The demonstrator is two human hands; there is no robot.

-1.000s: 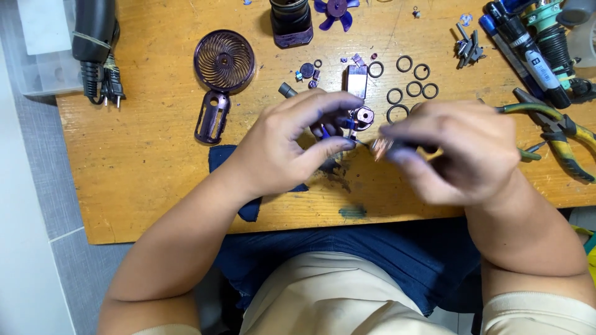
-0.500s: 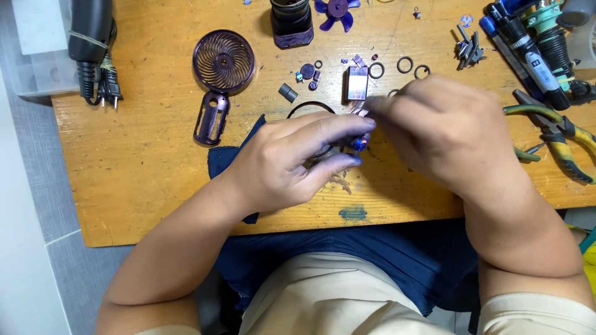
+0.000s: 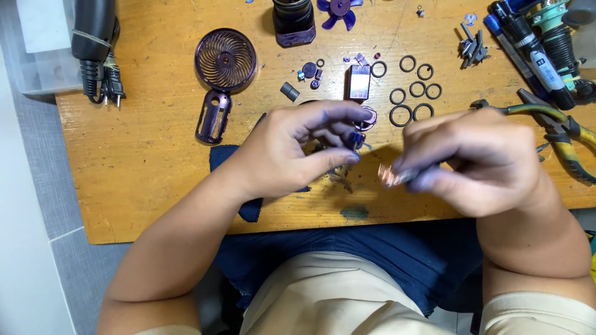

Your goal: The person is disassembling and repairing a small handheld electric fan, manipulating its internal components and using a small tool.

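Coppery wound coil [image 3: 390,175] pinched in right hand [image 3: 478,158]; left hand [image 3: 292,149] grips a small purple part [image 3: 356,138].

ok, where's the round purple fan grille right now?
In the head view the round purple fan grille lies flat on the wooden table, upper left, beyond the left hand, just above the purple handle shell and right of the coiled black cord.

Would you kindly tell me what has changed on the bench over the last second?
The right hand drew away rightward from the left hand, pinching a small coppery part. The left hand kept its small purple piece. The fan grille, rings and pliers stayed put.
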